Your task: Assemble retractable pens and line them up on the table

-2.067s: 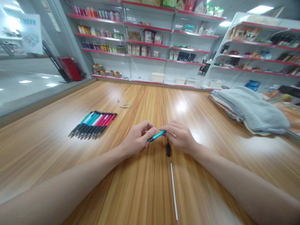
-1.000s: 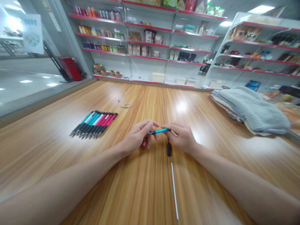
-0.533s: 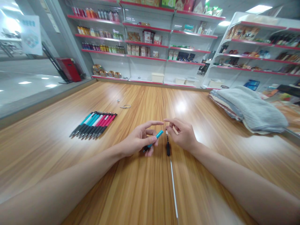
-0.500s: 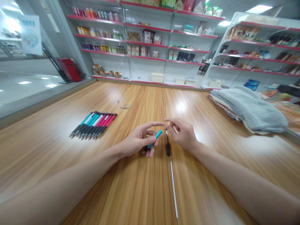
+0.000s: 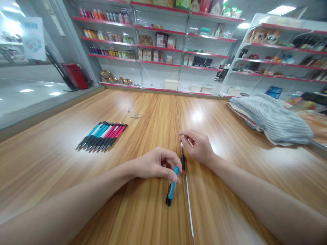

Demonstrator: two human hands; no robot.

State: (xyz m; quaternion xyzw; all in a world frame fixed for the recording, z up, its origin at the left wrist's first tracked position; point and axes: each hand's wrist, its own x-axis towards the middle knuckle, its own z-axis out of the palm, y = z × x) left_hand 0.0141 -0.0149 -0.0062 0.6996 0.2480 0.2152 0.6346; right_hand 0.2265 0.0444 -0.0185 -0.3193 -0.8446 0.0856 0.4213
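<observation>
My left hand (image 5: 159,165) is closed, pinching the turquoise barrel of a pen (image 5: 171,189) between thumb and fingertips. The barrel tilts with its black clip end toward me. My right hand (image 5: 199,146) rests on the table, index finger stretched out and the others loosely curled; I see nothing in it. Beside its thumb lies a small white and dark pen part (image 5: 182,144). A black pen grip (image 5: 183,162) lies between the two hands. In line with it, a thin white refill (image 5: 189,207) runs along the seam toward me.
A row of turquoise, white and red pens (image 5: 103,136) lies at the left. Beyond them are a thin curved wire (image 5: 137,116) and a tiny metal piece (image 5: 128,110). Folded cloths (image 5: 273,117) are stacked at the right. Stocked shelves stand behind the table.
My left hand has moved toward me and turned the barrel, so its clip end now points at me. My right hand has shifted slightly, its index finger a little lower.
</observation>
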